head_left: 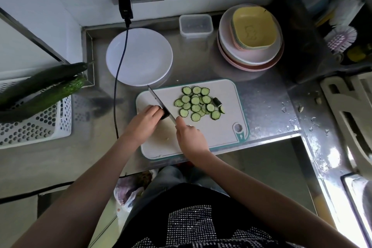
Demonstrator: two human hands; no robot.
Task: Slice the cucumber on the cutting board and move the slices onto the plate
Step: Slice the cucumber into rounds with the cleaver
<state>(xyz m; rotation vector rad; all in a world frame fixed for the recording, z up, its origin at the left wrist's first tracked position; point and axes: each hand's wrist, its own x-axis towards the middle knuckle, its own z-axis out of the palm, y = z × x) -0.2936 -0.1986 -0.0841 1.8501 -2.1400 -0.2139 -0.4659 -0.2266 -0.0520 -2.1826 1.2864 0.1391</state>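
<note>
A white cutting board (225,127) with a teal rim lies at the counter's front edge. Several round cucumber slices (196,103) are piled on its far middle, with a dark end piece (217,102) to their right. My left hand (144,122) pins a short cucumber stub (165,113) to the board. My right hand (190,137) grips the knife (156,97), whose blade runs diagonally up-left against the stub. A white plate (149,56) sits behind the board, with nothing on it.
A black cable (118,78) hangs from the wall socket across the plate's left side. Whole cucumbers (40,88) lie in a white perforated basket (36,127) at left. A clear container (196,25) and stacked dishes (250,38) stand at the back right. Water drops lie at right.
</note>
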